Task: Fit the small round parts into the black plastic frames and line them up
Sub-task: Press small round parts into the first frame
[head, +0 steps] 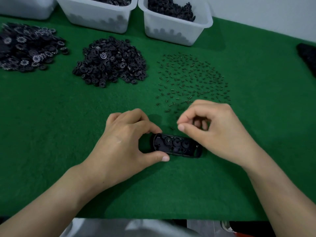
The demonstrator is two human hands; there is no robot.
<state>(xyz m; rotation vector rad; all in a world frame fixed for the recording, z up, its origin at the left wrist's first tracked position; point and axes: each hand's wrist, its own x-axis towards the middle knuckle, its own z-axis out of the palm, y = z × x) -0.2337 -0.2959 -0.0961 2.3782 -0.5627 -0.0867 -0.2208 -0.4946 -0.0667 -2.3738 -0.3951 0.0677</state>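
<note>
— Where is the black plastic frame point(160, 142)?
— It lies flat on the green felt mat point(51, 125), near the front edge and between the person's two hands. A row of seated round parts point(177, 142) fills the recesses along its far side.

— What is the left hand point(126, 139) doing?
— It grips the frame's left end. The forefinger curls over the far edge and the thumb presses on the near edge.

— And the right hand point(217, 129)?
— It hovers just above the frame's right half, fingers curled in. The thumb and forefinger tips meet in a tight pinch. Whether anything is caught between them cannot be told, since it would be too small to show at this distance.

— Where is the stock?
— Just beyond the right hand, tiny dark pins point(193, 79) are scattered thinly over the mat. To their left is a heap of loose round parts point(111, 62). Further left, at the mat's edge, is a spread of larger toothed discs point(29, 47).

— Anything behind those?
— Two white bins point(176, 31) stand along the back, both holding black pieces. A third bin is partly in view at the far-left corner. A dark object point(307, 55) lies at the right edge, too blurred to identify.
</note>
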